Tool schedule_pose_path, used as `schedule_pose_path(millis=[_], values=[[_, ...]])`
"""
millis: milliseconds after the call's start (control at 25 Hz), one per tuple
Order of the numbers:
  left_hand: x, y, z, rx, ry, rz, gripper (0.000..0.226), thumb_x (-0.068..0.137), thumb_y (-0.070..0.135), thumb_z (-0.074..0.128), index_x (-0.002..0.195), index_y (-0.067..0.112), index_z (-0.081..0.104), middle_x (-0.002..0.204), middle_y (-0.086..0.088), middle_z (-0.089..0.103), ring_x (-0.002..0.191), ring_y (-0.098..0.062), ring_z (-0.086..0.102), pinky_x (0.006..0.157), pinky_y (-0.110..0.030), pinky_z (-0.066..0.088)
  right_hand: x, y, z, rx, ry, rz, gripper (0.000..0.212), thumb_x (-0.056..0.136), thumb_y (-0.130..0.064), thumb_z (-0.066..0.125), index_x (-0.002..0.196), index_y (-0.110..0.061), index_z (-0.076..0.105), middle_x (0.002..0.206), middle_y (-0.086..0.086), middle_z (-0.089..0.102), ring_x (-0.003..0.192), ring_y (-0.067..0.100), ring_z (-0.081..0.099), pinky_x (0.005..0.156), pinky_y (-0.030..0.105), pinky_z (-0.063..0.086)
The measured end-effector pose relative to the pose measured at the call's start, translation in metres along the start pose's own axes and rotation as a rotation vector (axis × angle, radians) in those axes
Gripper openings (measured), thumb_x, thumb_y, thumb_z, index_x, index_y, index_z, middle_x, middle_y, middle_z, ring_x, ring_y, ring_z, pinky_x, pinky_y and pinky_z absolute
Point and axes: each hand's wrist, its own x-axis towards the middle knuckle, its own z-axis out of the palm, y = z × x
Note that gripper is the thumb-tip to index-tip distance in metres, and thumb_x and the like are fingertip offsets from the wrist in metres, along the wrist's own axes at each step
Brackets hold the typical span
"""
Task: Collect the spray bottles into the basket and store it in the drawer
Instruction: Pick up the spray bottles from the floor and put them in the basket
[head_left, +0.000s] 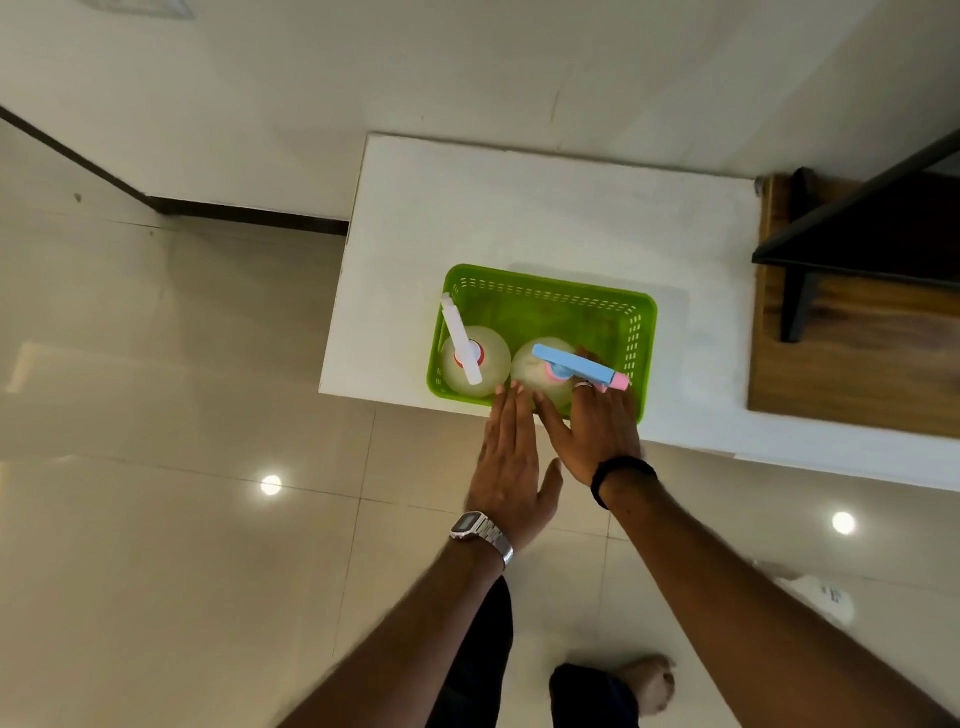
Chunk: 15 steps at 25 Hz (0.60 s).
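A green slotted basket (550, 291) stands at the near edge of a white cabinet top (545, 218). Two clear round spray bottles stand upright inside it, along its near side. The left bottle (491, 358) has a white trigger head and a red collar. The right bottle (537, 366) has a blue and pink trigger head. My left hand (509, 467) is flat with fingers together, its tips at the basket's near rim between the bottles. My right hand (597, 431) is spread against the right bottle and the near rim, under the blue head. No drawer shows.
The white cabinet stands against a cream wall. A dark shelf on a wooden surface (852, 332) lies to the right. Glossy beige floor tiles (171, 467) stretch left and near me. My bare foot (649, 680) and dark trousers show below, with a white object (826, 597) on the floor at right.
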Motion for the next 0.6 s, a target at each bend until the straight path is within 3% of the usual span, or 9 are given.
schedule_pose_path(millis=[200, 360, 600], values=[[-0.022, 0.019, -0.002, 0.088, 0.014, 0.029, 0.083, 0.089, 0.031, 0.055, 0.158, 0.001, 0.02, 0.166, -0.016, 0.024, 0.155, -0.03, 0.023, 0.125, -0.037, 0.022, -0.046, 0.021, -0.013, -0.058, -0.043, -0.104, 0.07, 0.103, -0.043, 0.046, 0.153, 0.003, 0.034, 0.159, 0.022, 0.035, 0.151, 0.036, 0.029, 0.125, 0.05, 0.018], [-0.057, 0.027, 0.015, 0.114, -0.009, 0.048, 0.075, 0.091, 0.032, 0.059, 0.155, 0.006, 0.03, 0.158, -0.013, 0.04, 0.144, -0.029, 0.041, 0.116, -0.043, 0.039, -0.085, 0.045, -0.026, -0.068, -0.005, -0.194, 0.063, 0.101, -0.039, 0.046, 0.156, -0.009, 0.037, 0.164, 0.017, 0.029, 0.153, 0.032, 0.025, 0.122, 0.056, 0.019], [-0.066, 0.028, 0.075, 0.364, -0.362, 0.003, 0.075, 0.094, 0.035, 0.055, 0.158, 0.011, 0.025, 0.161, -0.01, 0.034, 0.146, -0.028, 0.036, 0.117, -0.041, 0.036, -0.143, 0.126, -0.012, -0.059, -0.107, -0.064, 0.069, 0.098, -0.038, 0.047, 0.16, -0.018, 0.025, 0.17, 0.017, 0.006, 0.156, 0.036, 0.009, 0.122, 0.06, 0.008]])
